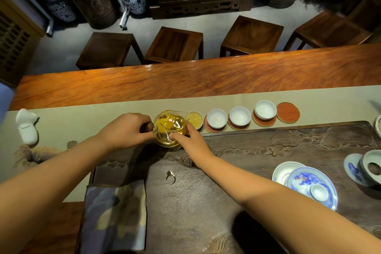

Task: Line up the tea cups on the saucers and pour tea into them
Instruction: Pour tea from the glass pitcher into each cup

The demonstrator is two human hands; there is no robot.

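A glass pitcher (168, 128) of yellow tea is tilted toward the leftmost cup (195, 119), which holds yellow tea. My left hand (125, 130) grips the pitcher's dark handle. My right hand (190, 138) rests its fingers against the pitcher's glass side. To the right stand three white cups (216, 118) (239, 116) (265, 109) that look empty, each on a round red saucer (213, 129). One more red saucer (288, 112) at the row's right end carries no cup.
A dark carved tea tray (268, 150) fills the near right, with a blue-and-white lidded bowl (311, 185) and a ceramic strainer stand (371, 168) on it. A folded cloth (115, 212) lies near left, a white holder (27, 128) far left. Stools stand beyond the table.
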